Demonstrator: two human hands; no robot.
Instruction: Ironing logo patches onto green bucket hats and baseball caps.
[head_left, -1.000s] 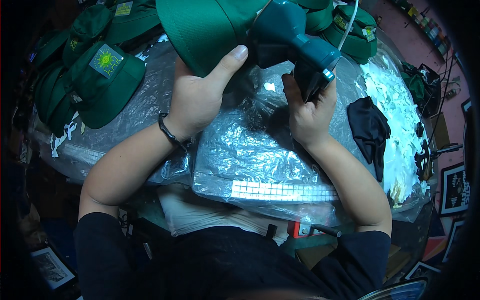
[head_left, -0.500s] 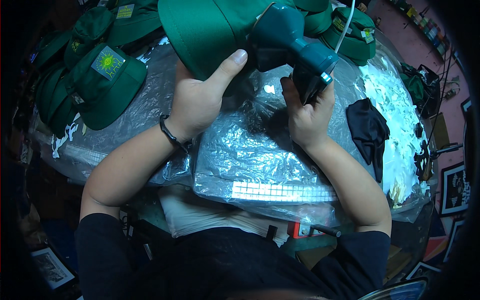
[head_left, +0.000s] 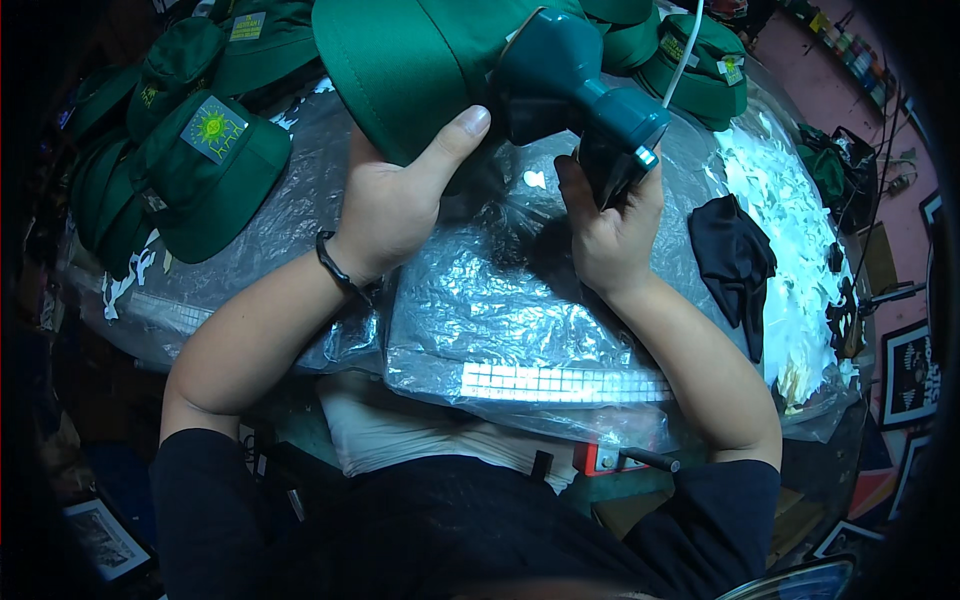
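Observation:
Up at the far edge, my left hand (head_left: pixel 400 205) is closed on a green bucket hat (head_left: pixel 375 75), its thumb over the brim and its other fingers hidden behind. My right hand (head_left: pixel 615 230) wraps round the dark handle of a teal hand-held corded appliance (head_left: pixel 552 68), shaped like a small iron or steamer. The appliance's broad head is against the hat's side, where the contact is mostly hidden. Both are raised above a plastic-covered table (head_left: pixel 500 315).
Several green hats with patches (head_left: pixel 213 140) are piled at the far left; another green hat (head_left: pixel 700 80) lies far right. A white cord (head_left: pixel 688 55) rises beside it. Black cloth (head_left: pixel 735 260) and white scraps (head_left: pixel 785 270) lie at right. A gridded strip (head_left: pixel 560 383) runs along the near edge.
Almost nothing differs. The hat, the appliance and both hands keep their grip and place, while the whole view shifts slightly.

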